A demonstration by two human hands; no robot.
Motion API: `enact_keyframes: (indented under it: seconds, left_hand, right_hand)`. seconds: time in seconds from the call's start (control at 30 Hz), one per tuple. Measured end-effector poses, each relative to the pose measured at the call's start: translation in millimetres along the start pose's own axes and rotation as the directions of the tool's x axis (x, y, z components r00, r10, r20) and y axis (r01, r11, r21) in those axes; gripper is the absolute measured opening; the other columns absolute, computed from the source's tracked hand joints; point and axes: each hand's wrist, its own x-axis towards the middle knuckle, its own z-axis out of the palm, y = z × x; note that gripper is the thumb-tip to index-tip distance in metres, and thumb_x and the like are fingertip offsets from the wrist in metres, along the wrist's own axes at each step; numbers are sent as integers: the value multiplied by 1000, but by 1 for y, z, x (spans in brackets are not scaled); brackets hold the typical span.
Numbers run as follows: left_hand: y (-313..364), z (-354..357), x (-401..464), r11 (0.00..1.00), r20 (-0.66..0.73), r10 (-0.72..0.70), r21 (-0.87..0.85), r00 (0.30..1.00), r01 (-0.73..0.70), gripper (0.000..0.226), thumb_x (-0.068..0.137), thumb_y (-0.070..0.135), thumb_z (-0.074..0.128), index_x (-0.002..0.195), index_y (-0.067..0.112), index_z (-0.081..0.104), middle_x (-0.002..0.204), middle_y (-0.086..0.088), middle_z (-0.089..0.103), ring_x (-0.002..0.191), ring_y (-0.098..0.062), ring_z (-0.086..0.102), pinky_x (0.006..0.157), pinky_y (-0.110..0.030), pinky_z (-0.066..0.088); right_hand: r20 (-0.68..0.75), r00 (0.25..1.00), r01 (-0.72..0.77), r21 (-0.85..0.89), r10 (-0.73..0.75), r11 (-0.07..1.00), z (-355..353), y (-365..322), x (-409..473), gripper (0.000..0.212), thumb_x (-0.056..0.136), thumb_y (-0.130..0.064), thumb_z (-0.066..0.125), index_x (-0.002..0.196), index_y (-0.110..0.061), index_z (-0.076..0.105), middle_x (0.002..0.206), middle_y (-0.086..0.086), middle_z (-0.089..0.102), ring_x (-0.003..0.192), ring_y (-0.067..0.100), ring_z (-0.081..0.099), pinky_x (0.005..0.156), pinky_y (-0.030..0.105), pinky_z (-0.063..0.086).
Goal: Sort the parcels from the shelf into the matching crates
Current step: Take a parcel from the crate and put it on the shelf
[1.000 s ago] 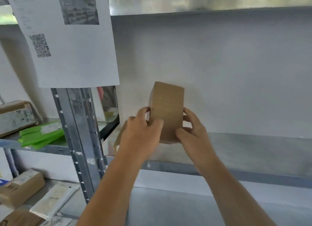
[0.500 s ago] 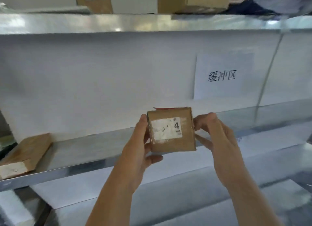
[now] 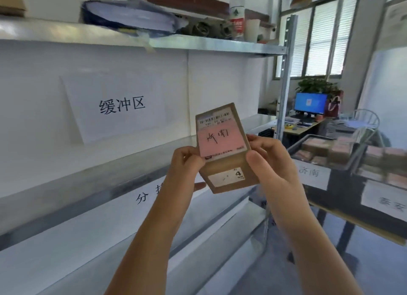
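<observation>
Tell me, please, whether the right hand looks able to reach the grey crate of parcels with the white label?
Probably yes: the grey crate sits beyond the right hand with nothing between, though that hand grips the brown cardboard parcel.

Open shelf bays to the left, crowded crates to the right

The shelf (image 3: 92, 180) level behind the held parcel (image 3: 222, 149) lies bare, bounded by the white back panel and the steel upright (image 3: 284, 85). Right of that upright, a grey crate (image 3: 326, 153) packed with parcels stands on the dark counter (image 3: 343, 202), near the right hand (image 3: 267, 160).
</observation>
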Motion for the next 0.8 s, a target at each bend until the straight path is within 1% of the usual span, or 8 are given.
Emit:
enact_keyframes:
  seconds: [0.13, 0.23, 0.37, 0.47, 0.53, 0.67, 0.73, 0.8]
  left_hand:
    - [-15, 57, 32, 997, 140, 78, -11, 987, -77, 26, 101, 23, 63, 124, 25, 52, 114, 13, 77, 110, -11, 73, 97, -44, 62]
    - [-29, 93, 61, 993, 230, 119, -15, 966, -119, 27, 103, 14, 61, 124, 28, 50, 117, 16, 77, 115, -7, 70, 99, -40, 60]
    - [-63, 138, 113, 988, 339, 154, -36, 928, -150, 34, 92, 21, 60, 122, 37, 54, 121, 22, 74, 119, -4, 69, 97, -38, 61]
    - [-92, 178, 160, 985, 413, 159, -133, 897, -114, 24, 96, 10, 57, 115, 25, 58, 110, 22, 77, 107, 0, 73, 81, -29, 63]
    - [-111, 203, 193, 982, 460, 135, -179, 878, -58, 22, 104, 0, 49, 110, 18, 60, 105, 18, 78, 102, -6, 75, 75, -26, 63]
    - [-144, 245, 256, 965, 583, 154, -264, 798, 6, 26, 97, 18, 44, 114, 21, 64, 119, 9, 76, 116, -14, 72, 87, -36, 63]
    - [-152, 263, 282, 954, 644, 165, -297, 747, 45, 31, 93, 12, 41, 114, 22, 61, 114, 17, 76, 110, -4, 72, 85, -27, 61]
    - [-157, 281, 303, 952, 716, 173, -297, 676, 71, 38, 95, -3, 37, 115, 20, 59, 110, 22, 75, 107, 3, 70, 84, -22, 59]
  right_hand:
    - [-33, 997, 64, -67, -67, 996, -59, 7, 14, 35, 98, -14, 57, 133, -16, 58, 133, 3, 69, 131, 24, 62, 106, 58, 52]
    - [-100, 993, 43, -111, -54, 993, -93, 21, 25, 42, 100, -10, 58, 139, -26, 58, 137, 0, 67, 136, 21, 58, 109, 61, 48]
    - [-192, 981, -3, -193, -35, 981, -127, 51, 45, 53, 104, -2, 52, 147, -34, 51, 140, -3, 63, 138, 23, 56, 103, 58, 55]
    - [-262, 965, -60, -257, -10, 965, -146, 83, 67, 54, 102, -3, 52, 148, -29, 41, 138, 0, 63, 129, 25, 64, 91, 48, 62]
    - [-354, 935, -101, -318, -19, 943, -158, 107, 89, 54, 96, -14, 64, 143, -26, 39, 130, -3, 67, 122, 26, 68, 85, 46, 64]
    - [-507, 859, -268, -569, -74, 778, -179, 144, 140, 95, 73, -44, 90, 148, -41, 32, 128, -13, 64, 116, 19, 69, 81, 45, 65]
    - [-542, 835, -387, -699, -93, 601, -189, 158, 160, 109, 64, -54, 93, 149, -51, 25, 137, -9, 56, 115, 18, 65, 82, 44, 64]
    - [-571, 811, -455, -752, -127, 477, -201, 171, 175, 104, 64, -56, 92, 143, -57, 25, 140, -9, 48, 113, 13, 57, 82, 37, 61]
